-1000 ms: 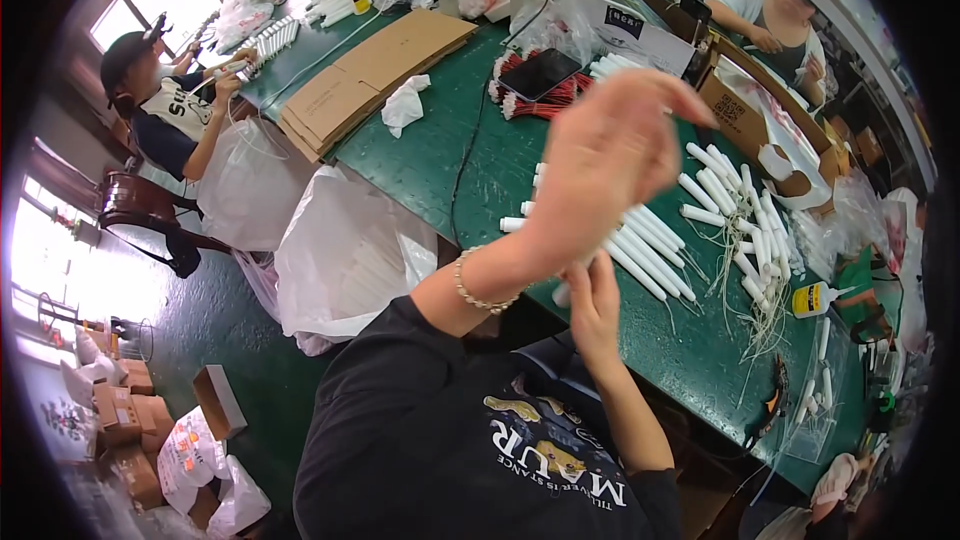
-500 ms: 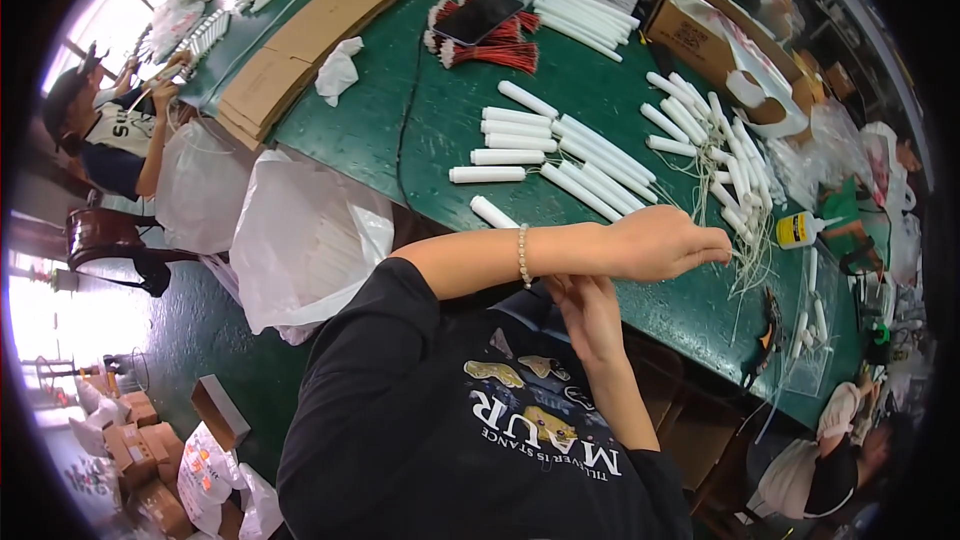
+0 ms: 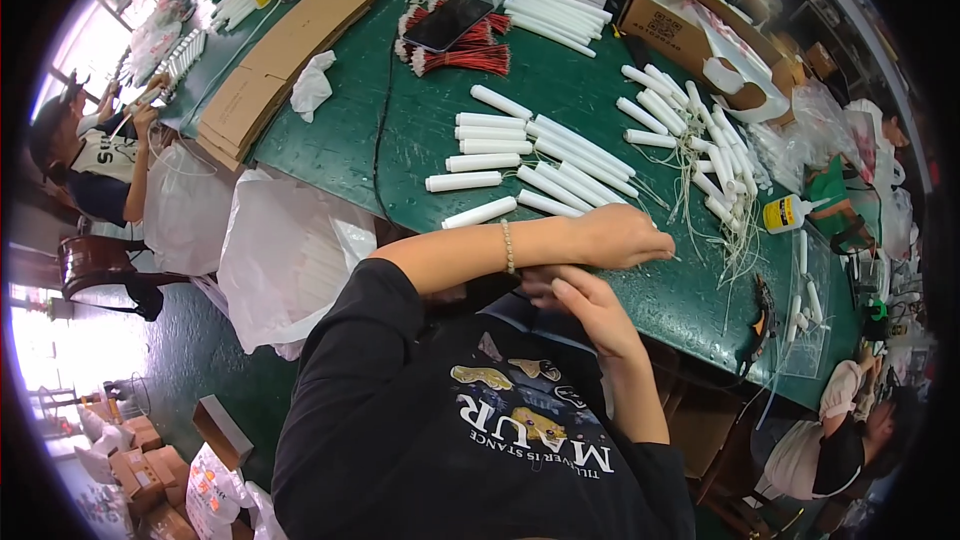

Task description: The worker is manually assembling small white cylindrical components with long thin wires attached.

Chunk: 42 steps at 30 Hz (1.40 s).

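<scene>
My left hand (image 3: 625,237) is curled over the bench (image 3: 335,160), right hand (image 3: 597,308) near that wrist; can't tell if either's gripping anything. Nearest white tube (image 3: 480,213), by the front edge, is now swung round, so its row looks tidier.

Our left hand (image 3: 622,237), a raised blur over the table (image 3: 340,165) a second ago, has come down by the near edge; its fingers, stretched rightward half a second ago, now curl in. Our right hand (image 3: 592,306) has turned, its blurred fingers pointing left. The nearest tube (image 3: 480,212) has swung round, right end now farther from us. More of the lower-right co-worker (image 3: 800,452) shows than a second ago.
</scene>
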Motion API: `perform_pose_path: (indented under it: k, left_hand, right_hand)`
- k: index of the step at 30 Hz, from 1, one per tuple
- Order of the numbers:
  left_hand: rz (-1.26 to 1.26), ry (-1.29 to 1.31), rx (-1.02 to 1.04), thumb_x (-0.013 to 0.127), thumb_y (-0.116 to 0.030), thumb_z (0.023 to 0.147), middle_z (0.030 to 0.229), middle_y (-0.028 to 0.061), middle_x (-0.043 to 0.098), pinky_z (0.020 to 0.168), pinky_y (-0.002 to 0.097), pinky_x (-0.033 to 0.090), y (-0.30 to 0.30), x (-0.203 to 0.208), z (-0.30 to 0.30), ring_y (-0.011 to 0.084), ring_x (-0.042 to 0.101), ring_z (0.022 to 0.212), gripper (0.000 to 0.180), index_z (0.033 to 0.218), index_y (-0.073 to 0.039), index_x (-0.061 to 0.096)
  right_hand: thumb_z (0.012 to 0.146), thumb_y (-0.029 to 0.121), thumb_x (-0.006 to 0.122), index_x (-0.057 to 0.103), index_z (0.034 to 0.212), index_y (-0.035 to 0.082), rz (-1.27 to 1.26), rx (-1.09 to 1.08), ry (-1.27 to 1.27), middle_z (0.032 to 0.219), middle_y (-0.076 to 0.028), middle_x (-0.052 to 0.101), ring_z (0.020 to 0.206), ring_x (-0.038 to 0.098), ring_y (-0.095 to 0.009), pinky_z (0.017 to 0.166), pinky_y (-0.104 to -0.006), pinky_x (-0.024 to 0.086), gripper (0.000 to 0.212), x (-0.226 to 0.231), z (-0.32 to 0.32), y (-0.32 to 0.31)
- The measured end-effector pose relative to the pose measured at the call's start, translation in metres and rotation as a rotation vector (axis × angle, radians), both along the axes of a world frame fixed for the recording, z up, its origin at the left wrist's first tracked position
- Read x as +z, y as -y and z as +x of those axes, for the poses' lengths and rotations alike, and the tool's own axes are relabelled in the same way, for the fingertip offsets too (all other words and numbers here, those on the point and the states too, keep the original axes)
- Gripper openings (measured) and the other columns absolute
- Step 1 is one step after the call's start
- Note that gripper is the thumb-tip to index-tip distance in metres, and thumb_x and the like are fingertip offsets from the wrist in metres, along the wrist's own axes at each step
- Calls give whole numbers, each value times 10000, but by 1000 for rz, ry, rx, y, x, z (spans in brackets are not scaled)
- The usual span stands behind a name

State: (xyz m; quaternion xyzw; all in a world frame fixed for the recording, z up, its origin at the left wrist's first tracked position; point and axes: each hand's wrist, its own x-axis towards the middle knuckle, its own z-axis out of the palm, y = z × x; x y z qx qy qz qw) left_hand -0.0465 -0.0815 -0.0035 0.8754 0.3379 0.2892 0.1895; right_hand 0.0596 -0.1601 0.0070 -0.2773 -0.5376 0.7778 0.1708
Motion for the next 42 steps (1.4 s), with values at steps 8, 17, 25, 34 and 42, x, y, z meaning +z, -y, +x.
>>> perform_pose_path:
  k: [8, 17, 25, 34, 42]
  left_hand:
    - [200, -61, 80, 647, -137, 782, 1107, 133, 569, 810, 393, 490, 22, 26, -54, 311, 571, 1012, 387, 1149, -78, 537]
    - [103, -405, 650, 710, -251, 753, 1334, 203, 426, 1000, 437, 370, 107, 42, -149, 386, 396, 1241, 627, 1301, -88, 450]
    - [63, -192, 845, 641, -121, 799, 1272, 192, 476, 929, 389, 433, 94, 21, -170, 355, 508, 1115, 522, 1279, -46, 450]
    - [47, -131, 861, 730, -209, 746, 1375, 196, 367, 1000, 441, 367, 97, 4, -154, 390, 390, 1235, 618, 1282, -59, 462]
    - [134, -94, 839, 750, -185, 715, 1364, 183, 384, 968, 428, 408, 78, -7, -163, 376, 428, 1209, 631, 1270, -66, 475]
  right_hand:
    - [761, 4, 663, 609, 937, 11, 1286, -470, 393, 958, -118, 597, 868, 575, -278, 727, -325, 465, 184, 13, 37, -37]
    - [717, 73, 705, 600, 942, 39, 1481, -330, 491, 976, -115, 550, 909, 524, -307, 791, -379, 439, 250, -7, 28, -69]
    - [740, 76, 686, 584, 927, 40, 1510, -259, 507, 945, -132, 552, 906, 530, -328, 790, -397, 439, 216, -6, 14, -98]
    - [822, 159, 626, 608, 956, 14, 1584, -613, 686, 901, -168, 577, 885, 556, -349, 768, -417, 444, 199, 9, 23, -226]
    - [795, 223, 658, 641, 937, 51, 1718, -652, 975, 849, -140, 577, 839, 564, -322, 743, -419, 459, 223, -21, 20, -318]
